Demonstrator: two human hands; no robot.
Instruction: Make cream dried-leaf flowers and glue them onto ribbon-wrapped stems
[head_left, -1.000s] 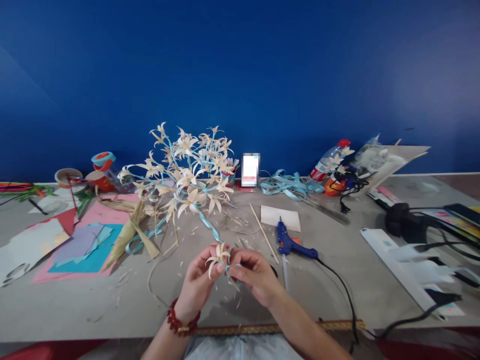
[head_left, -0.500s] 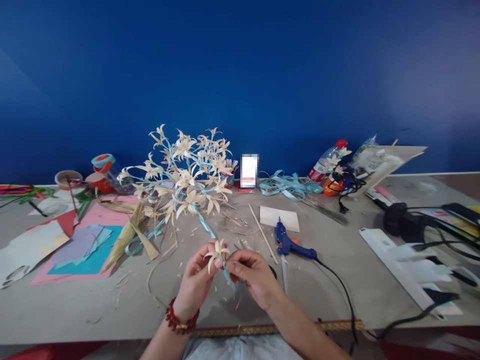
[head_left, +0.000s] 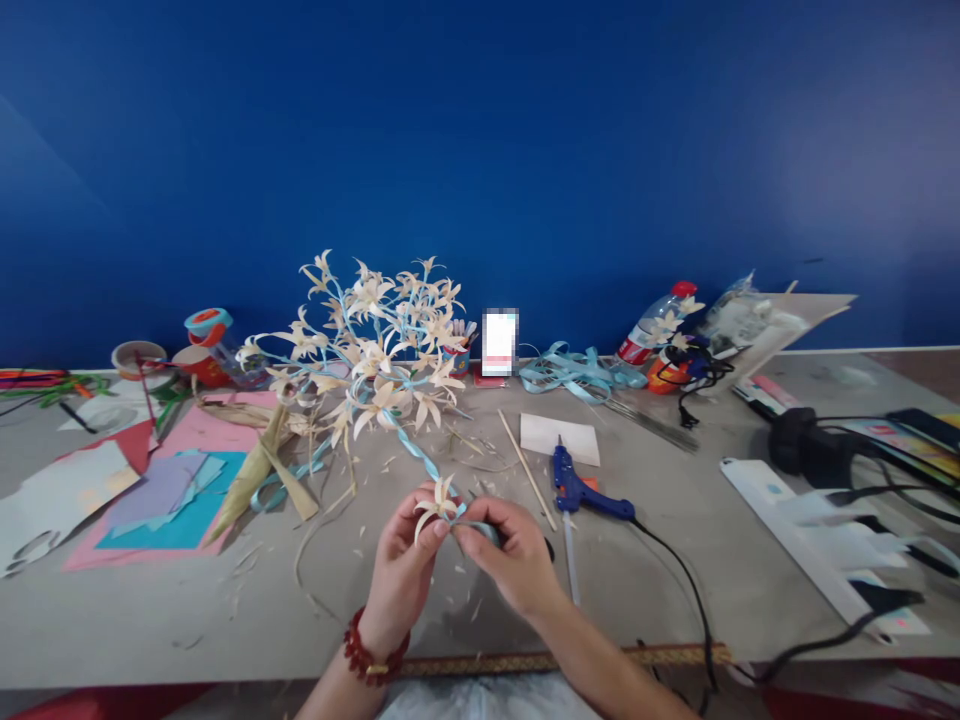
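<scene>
A single cream flower [head_left: 437, 508] is pinched at its base by my left hand [head_left: 407, 545], near the front middle of the table. Close beside it, my right hand [head_left: 510, 552] is closed on a light blue ribbon [head_left: 480, 527] that runs from the flower's base across the fingers. Behind the hands stands a branching bunch of cream flowers [head_left: 379, 375], its stem [head_left: 415, 454] wrapped in light blue ribbon and reaching down to my left hand. Fingers hide the lower end of that stem.
Right of the hands lie a wooden stick [head_left: 527, 468], a blue glue gun [head_left: 581, 488] with a black cord, and a white power strip [head_left: 795, 540]. Coloured paper [head_left: 176, 510] and dry husks [head_left: 251, 478] lie left. Loose ribbon [head_left: 566, 370] sits behind.
The ribbon end that hung below the flower now passes sideways over my right fingers. My right hand has turned slightly, and both hands have shifted a little to the right.
</scene>
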